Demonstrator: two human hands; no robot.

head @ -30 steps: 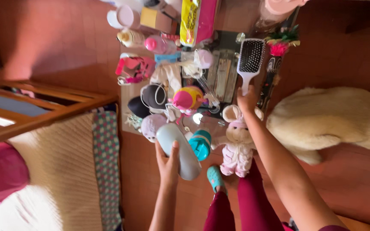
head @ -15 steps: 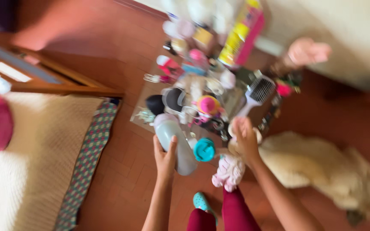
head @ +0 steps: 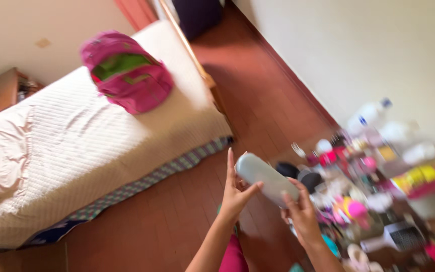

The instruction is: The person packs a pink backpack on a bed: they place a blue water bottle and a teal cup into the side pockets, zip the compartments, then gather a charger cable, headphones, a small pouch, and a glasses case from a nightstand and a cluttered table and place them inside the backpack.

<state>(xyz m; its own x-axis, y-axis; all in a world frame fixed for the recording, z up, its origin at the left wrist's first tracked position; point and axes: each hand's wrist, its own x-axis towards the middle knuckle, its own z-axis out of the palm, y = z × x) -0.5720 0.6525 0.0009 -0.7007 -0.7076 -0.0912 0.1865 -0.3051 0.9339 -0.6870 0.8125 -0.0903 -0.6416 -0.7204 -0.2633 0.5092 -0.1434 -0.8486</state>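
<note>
Bright daylight, heavy motion blur, washed-out wall

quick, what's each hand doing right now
Left hand: holding the near end of the pale grey bottle, fingers partly open.
Right hand: gripping the same bottle's far end.

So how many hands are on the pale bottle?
2: the left hand grips its near end, the right hand holds its far end. The bottle is above the floor.
</note>
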